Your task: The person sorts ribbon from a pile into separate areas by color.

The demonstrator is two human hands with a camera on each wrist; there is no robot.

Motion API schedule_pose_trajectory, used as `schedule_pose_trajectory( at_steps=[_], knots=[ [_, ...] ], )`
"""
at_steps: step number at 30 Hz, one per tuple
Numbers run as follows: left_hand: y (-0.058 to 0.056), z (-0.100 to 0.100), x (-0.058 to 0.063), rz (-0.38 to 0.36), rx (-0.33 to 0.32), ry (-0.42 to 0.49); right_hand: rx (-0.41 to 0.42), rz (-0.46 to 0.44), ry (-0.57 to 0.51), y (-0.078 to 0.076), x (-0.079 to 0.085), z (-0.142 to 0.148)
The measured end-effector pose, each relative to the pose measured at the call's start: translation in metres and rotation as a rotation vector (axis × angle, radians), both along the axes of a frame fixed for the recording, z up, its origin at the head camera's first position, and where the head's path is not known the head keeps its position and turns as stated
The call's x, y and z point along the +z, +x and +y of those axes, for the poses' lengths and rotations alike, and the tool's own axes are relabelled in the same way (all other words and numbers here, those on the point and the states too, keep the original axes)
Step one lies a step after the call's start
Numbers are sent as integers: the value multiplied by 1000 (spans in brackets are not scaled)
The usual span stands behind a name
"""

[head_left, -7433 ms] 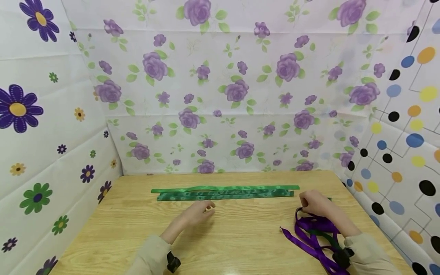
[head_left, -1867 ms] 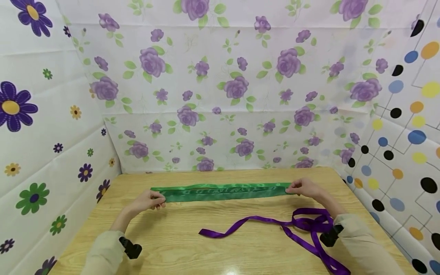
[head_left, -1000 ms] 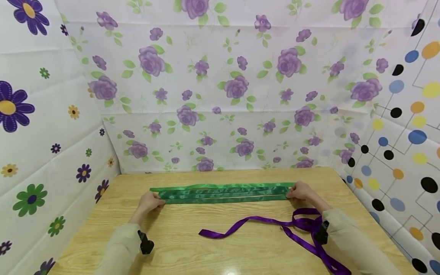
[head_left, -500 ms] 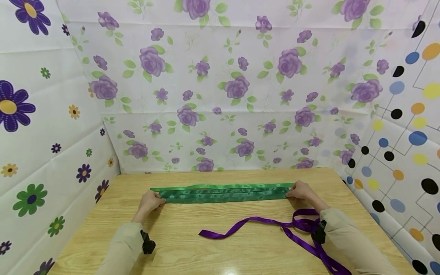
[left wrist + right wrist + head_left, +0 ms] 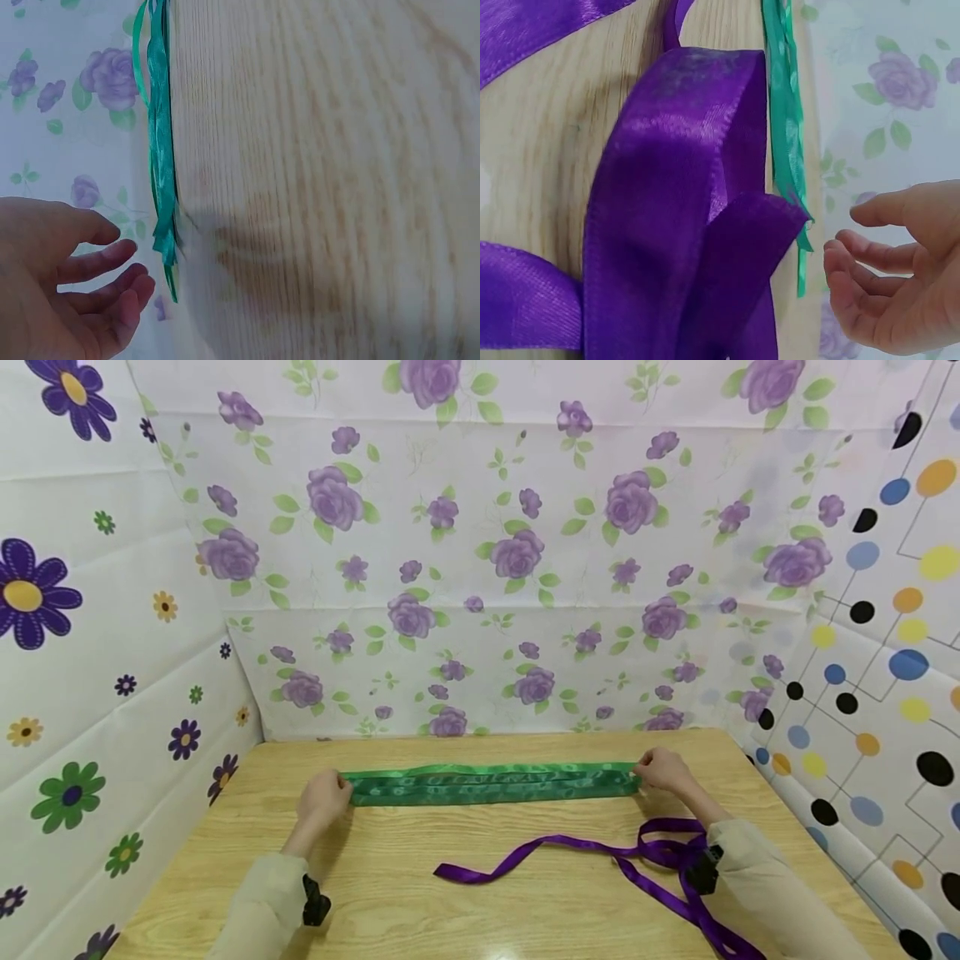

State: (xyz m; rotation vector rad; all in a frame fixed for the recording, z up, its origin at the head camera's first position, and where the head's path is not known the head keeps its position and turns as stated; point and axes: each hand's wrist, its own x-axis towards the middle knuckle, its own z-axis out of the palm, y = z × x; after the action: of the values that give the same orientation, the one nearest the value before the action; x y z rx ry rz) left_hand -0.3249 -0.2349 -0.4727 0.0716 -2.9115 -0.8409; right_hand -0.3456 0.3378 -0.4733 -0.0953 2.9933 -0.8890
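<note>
Several green ribbons (image 5: 480,785) lie side by side across the back half of the table, darker green in front and a brighter one behind. My left hand (image 5: 324,797) is at their left end, and my right hand (image 5: 663,770) is at their right end. In the left wrist view the left hand (image 5: 82,277) has loosely bent fingers, with a gap between them and the ribbon ends (image 5: 166,240). The right wrist view shows my right hand (image 5: 900,262) likewise loosely bent, holding nothing, beside the ribbon ends (image 5: 799,225).
A long purple ribbon (image 5: 517,856) lies loosely looped on the front right of the wooden table (image 5: 420,902), partly under the right forearm. Its loops (image 5: 652,187) stand up close to the right wrist camera. Patterned cloth walls (image 5: 517,552) rise behind and at both sides.
Earlier, the right hand was over the purple ribbon; then both hands pinched the front green ribbon's ends and set it against the others. Now both hands have shifted slightly outward and let go.
</note>
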Motion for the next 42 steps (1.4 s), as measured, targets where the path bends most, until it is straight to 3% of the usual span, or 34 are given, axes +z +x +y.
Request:
schedule_pose_trajectory(
  at_steps=[7, 12, 23, 28, 36, 42],
  knots=[
    [6, 10, 8, 73, -38, -21, 33, 55, 22, 6, 7, -5],
    [6, 16, 11, 75, -74, -31, 90, 79, 16, 11, 14, -10],
    [12, 35, 19, 102, -143, -163, 193, 153, 140, 21, 25, -22],
    [13, 41, 20, 135, -199, -205, 192, 192, 259, 28, 28, -29],
    [18, 55, 28, 174, -255, -255, 189, 403, 512, 40, 28, -38],
    [24, 71, 33, 160, -277, -285, 230, 488, 579, 50, 24, -42]
  ],
)
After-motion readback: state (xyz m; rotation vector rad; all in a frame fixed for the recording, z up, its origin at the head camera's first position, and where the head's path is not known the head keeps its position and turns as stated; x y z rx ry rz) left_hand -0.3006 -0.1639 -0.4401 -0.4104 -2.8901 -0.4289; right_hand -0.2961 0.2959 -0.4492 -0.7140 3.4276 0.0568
